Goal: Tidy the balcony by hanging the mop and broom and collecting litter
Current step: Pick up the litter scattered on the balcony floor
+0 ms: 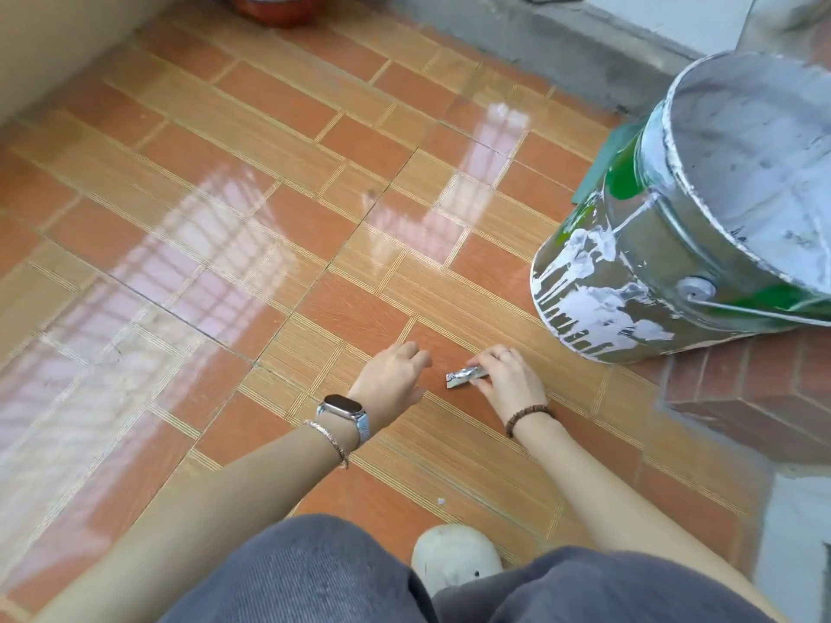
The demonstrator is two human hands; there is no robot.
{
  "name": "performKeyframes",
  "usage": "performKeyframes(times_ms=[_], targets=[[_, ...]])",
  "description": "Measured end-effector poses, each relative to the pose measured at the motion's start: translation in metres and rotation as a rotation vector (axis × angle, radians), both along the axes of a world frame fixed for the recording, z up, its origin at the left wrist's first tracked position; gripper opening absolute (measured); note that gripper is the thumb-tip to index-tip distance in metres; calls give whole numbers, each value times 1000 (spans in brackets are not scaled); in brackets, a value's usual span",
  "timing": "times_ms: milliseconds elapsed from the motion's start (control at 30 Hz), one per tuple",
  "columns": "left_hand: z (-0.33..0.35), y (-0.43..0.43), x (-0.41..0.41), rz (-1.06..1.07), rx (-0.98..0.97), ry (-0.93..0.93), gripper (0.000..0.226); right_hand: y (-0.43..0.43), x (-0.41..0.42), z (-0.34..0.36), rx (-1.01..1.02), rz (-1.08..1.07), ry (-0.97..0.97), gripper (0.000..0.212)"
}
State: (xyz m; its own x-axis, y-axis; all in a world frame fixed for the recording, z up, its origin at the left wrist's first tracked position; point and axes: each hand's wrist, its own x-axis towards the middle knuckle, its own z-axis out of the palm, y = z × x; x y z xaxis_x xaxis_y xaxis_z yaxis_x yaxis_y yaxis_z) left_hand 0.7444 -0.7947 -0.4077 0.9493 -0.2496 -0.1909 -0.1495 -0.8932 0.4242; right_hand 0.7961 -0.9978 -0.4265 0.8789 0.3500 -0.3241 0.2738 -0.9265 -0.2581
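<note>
Grey trousers (314,573) and a white shoe (454,555) are sitting closest to us, at the bottom. Someone is crouching on the shiny tiled floor (225,173).

Our landmark is the big paint bucket (665,245) (it is splashed with white and green). Just in front of the bucket, a little to its left, a small silver wrapper (465,376) is lying low at the floor. It is the litter to collect.

The right hand (510,375) is curling over the wrapper's near end, with fingers bent and pinching it. I cannot tell if the wrapper is lifting off the tile. The left hand (393,375) is hanging farther from the bucket, just beside the wrapper but not touching it. Its fingers are loosely curled and it is holding nothing.

The wrapper is looking thin, crinkly and very light, so I am guessing it is going to bend and squash easily. The foil may be slippery on the glossy tile. Pinching it by one end, or squeezing it into a ball in the palm, is probably working best. A soft grip is enough.
</note>
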Motion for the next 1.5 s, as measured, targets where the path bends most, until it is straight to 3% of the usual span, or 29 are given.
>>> performKeyframes(times_ms=[133,500,700,800,1000,1233,1367,1500], targets=[[-6,3,-8,30,-15,23,34,8,1,-6,-44,115,-29,25],[-13,9,-8,153,-125,55,31,12,1,-2,-35,96,-58,15],[-1,8,7,452,-480,150,40,28,5,21,148,33,-84,11],[7,13,11,590,-619,143,34,42,9,35,214,22,-77,11],[11,28,2,668,-858,179,19,61,7,46,264,64,-14,11],[14,45,-10,799,-1051,205,18,84,-1,50,337,111,75,8],[17,58,-11,937,-1212,209,18,97,2,54,454,-49,195,28],[19,83,-14,1050,-1278,174,14,116,10,52,686,-344,335,25]])
